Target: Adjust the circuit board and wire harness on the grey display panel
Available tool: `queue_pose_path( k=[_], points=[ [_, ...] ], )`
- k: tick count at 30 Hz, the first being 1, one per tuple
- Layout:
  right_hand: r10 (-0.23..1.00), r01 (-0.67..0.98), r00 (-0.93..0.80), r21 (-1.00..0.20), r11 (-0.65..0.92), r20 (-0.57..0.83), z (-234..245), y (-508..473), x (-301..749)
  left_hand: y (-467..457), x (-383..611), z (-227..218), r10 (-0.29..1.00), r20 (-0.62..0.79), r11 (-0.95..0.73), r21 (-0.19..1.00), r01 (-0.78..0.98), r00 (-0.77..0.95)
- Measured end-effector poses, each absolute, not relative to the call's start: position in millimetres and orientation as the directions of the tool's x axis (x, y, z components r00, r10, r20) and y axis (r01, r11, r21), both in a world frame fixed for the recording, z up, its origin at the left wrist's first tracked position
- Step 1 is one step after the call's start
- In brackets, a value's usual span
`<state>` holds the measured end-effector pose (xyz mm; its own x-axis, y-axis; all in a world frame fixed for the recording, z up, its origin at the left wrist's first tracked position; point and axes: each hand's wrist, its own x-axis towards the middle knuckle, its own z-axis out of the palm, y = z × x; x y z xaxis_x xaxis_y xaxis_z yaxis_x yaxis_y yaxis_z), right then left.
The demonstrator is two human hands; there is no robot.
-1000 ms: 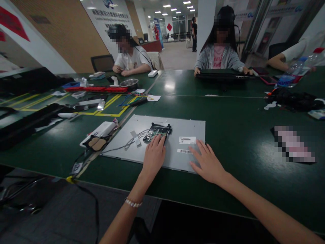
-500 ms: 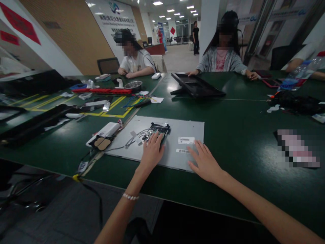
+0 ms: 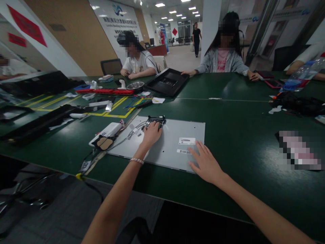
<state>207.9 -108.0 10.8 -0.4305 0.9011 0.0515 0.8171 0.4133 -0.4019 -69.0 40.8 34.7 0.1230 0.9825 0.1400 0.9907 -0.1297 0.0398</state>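
On the grey panel point(image 3: 172, 130), the left grip point(image 3: 151, 133) covers a circuit board point(image 3: 155, 119), closure unclear; the right grip point(image 3: 207, 164) lies spread flat.

Labels point(image 3: 187, 141) on the panel point(image 3: 167, 149) and wall banner point(image 3: 119, 20): unreadable

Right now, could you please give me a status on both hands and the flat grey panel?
Left hand on small black circuit board, grip unclear. Right hand open, flat on flat grey metal panel. Thin grey wires trail left from board.
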Motion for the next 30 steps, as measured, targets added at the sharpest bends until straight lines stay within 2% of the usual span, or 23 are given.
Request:
queue_pose_path(
  k=[6, 10, 13, 16, 22, 26, 30],
  points=[
    [0.908, 0.813, -0.415, -0.428, 0.395, 0.050, 10, -107, 208, 46, -78, 27, 0.978, 0.156, -0.152, 0.064, 0.986, 0.140],
    [0.910, 0.808, -0.413, -0.444, 0.387, 0.041, 9, -106, 207, 43, -102, 34, 0.949, 0.280, -0.176, 0.082, 0.981, 0.146],
    [0.908, 0.803, -0.417, -0.449, 0.392, 0.047, 8, -106, 207, 39, -135, 45, 0.950, 0.305, -0.098, 0.064, 0.993, 0.074],
    [0.905, 0.798, -0.421, -0.451, 0.400, 0.058, 8, -106, 207, 35, -162, 50, 0.972, 0.235, 0.014, 0.005, 1.000, -0.015],
    [0.904, 0.791, -0.423, -0.461, 0.403, 0.065, 7, -104, 207, 35, -176, 43, 0.989, 0.144, 0.076, -0.220, 0.973, -0.045],
    [0.907, 0.798, -0.417, -0.454, 0.397, 0.060, 9, -105, 207, 43, -176, 52, 0.988, 0.147, 0.075, -0.256, 0.964, -0.038],
    [0.906, 0.799, -0.418, -0.451, 0.399, 0.061, 10, -105, 207, 63, -159, 81, 0.970, 0.241, 0.097, -0.256, 0.962, -0.034]
  ],
)
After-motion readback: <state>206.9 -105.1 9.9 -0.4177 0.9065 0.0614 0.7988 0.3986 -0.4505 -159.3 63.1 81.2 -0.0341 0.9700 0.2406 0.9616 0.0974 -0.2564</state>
